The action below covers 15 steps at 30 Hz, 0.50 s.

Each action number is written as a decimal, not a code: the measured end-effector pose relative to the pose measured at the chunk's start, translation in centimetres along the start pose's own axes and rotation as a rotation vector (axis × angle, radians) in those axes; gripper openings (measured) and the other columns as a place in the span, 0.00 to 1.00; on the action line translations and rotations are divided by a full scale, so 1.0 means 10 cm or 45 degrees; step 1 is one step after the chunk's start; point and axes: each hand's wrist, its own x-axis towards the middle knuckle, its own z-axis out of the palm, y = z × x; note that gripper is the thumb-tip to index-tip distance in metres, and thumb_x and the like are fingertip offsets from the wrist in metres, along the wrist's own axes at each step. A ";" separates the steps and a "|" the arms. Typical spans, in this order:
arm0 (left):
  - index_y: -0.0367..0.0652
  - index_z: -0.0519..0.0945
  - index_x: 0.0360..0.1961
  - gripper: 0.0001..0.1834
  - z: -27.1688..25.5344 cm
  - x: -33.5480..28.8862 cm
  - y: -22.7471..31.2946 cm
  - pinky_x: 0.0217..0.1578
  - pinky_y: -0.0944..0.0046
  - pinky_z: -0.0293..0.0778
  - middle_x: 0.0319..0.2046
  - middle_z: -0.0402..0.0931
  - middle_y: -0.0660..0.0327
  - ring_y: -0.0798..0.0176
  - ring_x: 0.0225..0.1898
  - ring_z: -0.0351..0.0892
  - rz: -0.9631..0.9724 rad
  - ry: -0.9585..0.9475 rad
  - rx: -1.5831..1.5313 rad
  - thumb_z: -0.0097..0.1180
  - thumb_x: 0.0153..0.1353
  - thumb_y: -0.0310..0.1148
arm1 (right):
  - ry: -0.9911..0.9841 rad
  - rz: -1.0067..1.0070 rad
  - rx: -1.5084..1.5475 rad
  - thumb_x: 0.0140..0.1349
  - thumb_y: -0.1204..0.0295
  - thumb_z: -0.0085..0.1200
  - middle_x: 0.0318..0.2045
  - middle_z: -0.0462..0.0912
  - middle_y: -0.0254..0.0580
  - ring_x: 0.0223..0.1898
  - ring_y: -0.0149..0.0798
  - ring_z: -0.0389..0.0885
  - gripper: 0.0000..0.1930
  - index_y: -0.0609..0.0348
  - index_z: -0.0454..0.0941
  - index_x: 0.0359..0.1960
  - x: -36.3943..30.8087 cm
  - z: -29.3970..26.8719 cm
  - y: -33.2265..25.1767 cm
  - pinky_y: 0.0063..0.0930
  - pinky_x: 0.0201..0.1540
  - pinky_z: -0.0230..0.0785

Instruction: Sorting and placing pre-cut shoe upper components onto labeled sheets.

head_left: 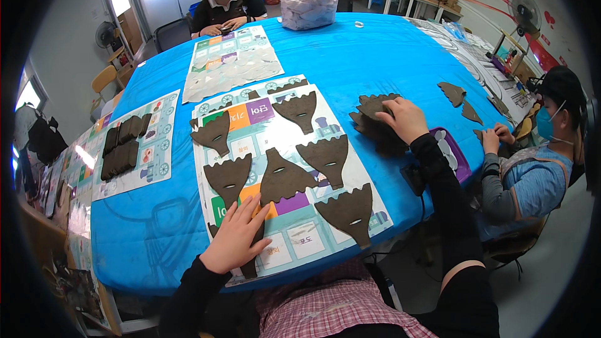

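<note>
My left hand (236,233) lies with fingers spread over the lower left of a printed sheet (275,247), partly covering a dark brown piece beneath it. Several dark brown fan-shaped pieces with scalloped edges and a small slit are laid out there, among them one (282,176) in the middle and another (348,211) at lower right. To the right, a pile of the same brown pieces (375,134) rests on the blue tablecloth. My right hand (405,120) has its fingers closed over the pile's edge, gripping a scalloped piece; the fingertips are partly hidden.
A purple tray (463,166) with pale discs sits beside my right forearm. At left, brown strips (122,147) lie on another sheet. A whitish-covered sheet (233,66) and a stuffed plastic bag (308,0) stand farther back. Two people sit at the table, one opposite, one right.
</note>
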 end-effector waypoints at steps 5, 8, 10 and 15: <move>0.36 0.64 0.65 0.38 -0.07 -0.23 0.00 0.69 0.46 0.50 0.67 0.55 0.42 0.42 0.70 0.52 -0.054 0.013 -0.044 0.63 0.57 0.39 | 0.010 -0.063 -0.238 0.66 0.58 0.52 0.30 0.79 0.44 0.37 0.46 0.80 0.14 0.55 0.80 0.37 0.05 0.06 -0.12 0.41 0.38 0.73; 0.37 0.65 0.64 0.37 -0.09 -0.31 0.00 0.67 0.48 0.55 0.67 0.56 0.43 0.42 0.69 0.54 -0.072 0.032 -0.159 0.65 0.55 0.36 | -0.177 0.118 -0.275 0.65 0.66 0.50 0.24 0.80 0.40 0.33 0.46 0.81 0.09 0.56 0.77 0.31 0.15 0.05 -0.08 0.39 0.40 0.72; 0.37 0.67 0.63 0.36 -0.11 -0.35 -0.01 0.65 0.50 0.59 0.66 0.58 0.44 0.42 0.68 0.57 -0.065 0.033 -0.180 0.66 0.53 0.34 | -0.053 0.006 -0.342 0.63 0.67 0.50 0.25 0.80 0.40 0.33 0.45 0.81 0.07 0.56 0.77 0.31 0.15 0.00 -0.15 0.39 0.40 0.72; 0.37 0.68 0.62 0.36 -0.07 -0.45 -0.02 0.65 0.51 0.59 0.64 0.61 0.44 0.42 0.67 0.59 -0.063 0.044 -0.206 0.66 0.53 0.34 | 0.267 -0.522 0.453 0.49 0.80 0.55 0.35 0.78 0.44 0.39 0.48 0.77 0.13 0.58 0.76 0.39 -0.10 -0.29 -1.02 0.40 0.42 0.72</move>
